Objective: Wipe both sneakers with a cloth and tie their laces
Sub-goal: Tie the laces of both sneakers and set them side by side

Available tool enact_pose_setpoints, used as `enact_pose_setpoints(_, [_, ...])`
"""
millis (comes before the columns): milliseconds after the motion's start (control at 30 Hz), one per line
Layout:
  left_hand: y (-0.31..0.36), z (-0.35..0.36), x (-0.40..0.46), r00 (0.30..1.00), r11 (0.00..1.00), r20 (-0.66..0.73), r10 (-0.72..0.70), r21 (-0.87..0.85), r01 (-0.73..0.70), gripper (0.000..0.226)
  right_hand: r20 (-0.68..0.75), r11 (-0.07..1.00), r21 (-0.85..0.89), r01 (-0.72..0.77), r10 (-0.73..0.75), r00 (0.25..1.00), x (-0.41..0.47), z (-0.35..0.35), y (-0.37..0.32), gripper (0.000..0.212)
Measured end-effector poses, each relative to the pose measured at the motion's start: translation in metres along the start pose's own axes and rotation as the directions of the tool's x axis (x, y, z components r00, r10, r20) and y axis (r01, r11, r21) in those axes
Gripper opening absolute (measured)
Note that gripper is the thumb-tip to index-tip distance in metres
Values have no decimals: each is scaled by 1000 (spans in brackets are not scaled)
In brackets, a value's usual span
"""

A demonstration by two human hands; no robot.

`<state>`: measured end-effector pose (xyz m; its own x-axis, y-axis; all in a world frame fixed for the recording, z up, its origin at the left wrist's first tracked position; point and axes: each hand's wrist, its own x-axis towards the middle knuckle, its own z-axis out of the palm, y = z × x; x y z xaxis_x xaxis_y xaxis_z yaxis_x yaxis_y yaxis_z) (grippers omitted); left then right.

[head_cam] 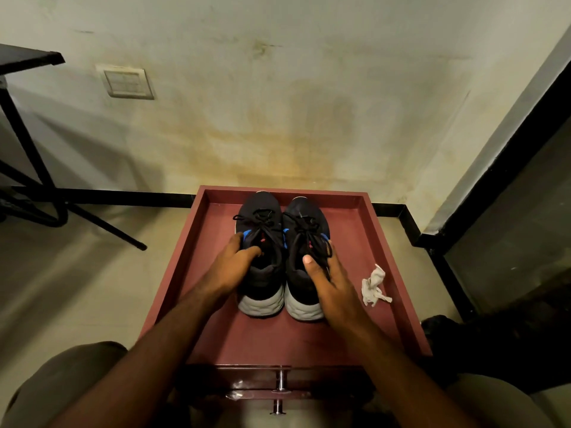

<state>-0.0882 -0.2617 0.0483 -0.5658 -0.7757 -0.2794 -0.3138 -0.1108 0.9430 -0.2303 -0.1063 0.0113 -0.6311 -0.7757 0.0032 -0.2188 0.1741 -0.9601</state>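
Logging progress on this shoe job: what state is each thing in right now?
Left sneaker: upright, laces loose, gripped by left hand.
Right sneaker: upright, laces loose, gripped by right hand.
Cloth: crumpled, lying untouched beside right sneaker.
Red tray top: holding both sneakers and cloth.

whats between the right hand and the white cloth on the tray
Nothing. In the head view only a bare strip of the red tray separates the right hand, which rests on the right sneaker, from the crumpled white cloth.
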Motion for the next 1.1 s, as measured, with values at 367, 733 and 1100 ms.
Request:
enact_pose_setpoints(367, [8, -10, -1, 994, 995, 112, -9, 95, -2, 50, -21, 1000, -8, 27, -27, 999, 13, 1, -11, 64])
enact_pose_setpoints(733, [2, 5, -3, 971, 985, -170, -167, -76, 157, 25, -109, 1000, -10, 10, -11, 994, 7, 15, -8, 70])
enact_pose_setpoints(1100, [18, -3, -10, 986, 990, -101, -135, -54, 130, 16, -13, 905, -414, 92, -107, 994, -1, -21, -47, 48])
